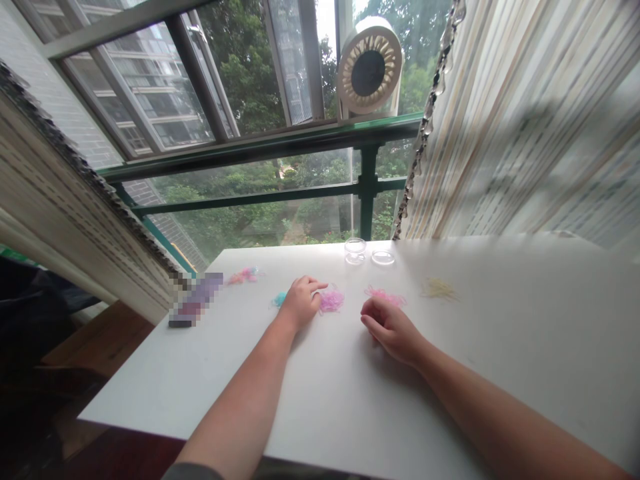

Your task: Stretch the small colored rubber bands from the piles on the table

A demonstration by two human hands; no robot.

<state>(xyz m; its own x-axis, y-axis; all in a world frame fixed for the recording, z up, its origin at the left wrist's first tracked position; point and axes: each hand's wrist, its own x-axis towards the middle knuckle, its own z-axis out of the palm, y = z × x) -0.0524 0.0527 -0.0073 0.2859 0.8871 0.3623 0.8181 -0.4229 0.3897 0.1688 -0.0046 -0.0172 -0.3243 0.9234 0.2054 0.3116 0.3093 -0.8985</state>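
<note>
My left hand (301,303) rests low over the white table, fingers stretched out and partly apart, with nothing visible in it. It lies between a pile of blue elastic bands (279,300), which it partly covers, and a pile of purple elastic bands (332,300), its fingertips at the purple pile's edge. My right hand (389,328) is closed, fingers curled and thumb pressed in; whatever it may hold is hidden. Just beyond it spreads a pile of pink elastic bands (386,297), partly covered by the hand. Yellow elastic bands (440,289) lie farther right.
Mixed-colour bands (245,275) sit at the back left, near a blurred purplish box (197,300). Clear round containers (355,250) and a clear lid (383,257) stand at the table's (320,413) back edge. Beyond are a railing (250,200), a fan (370,70) and curtains (525,120).
</note>
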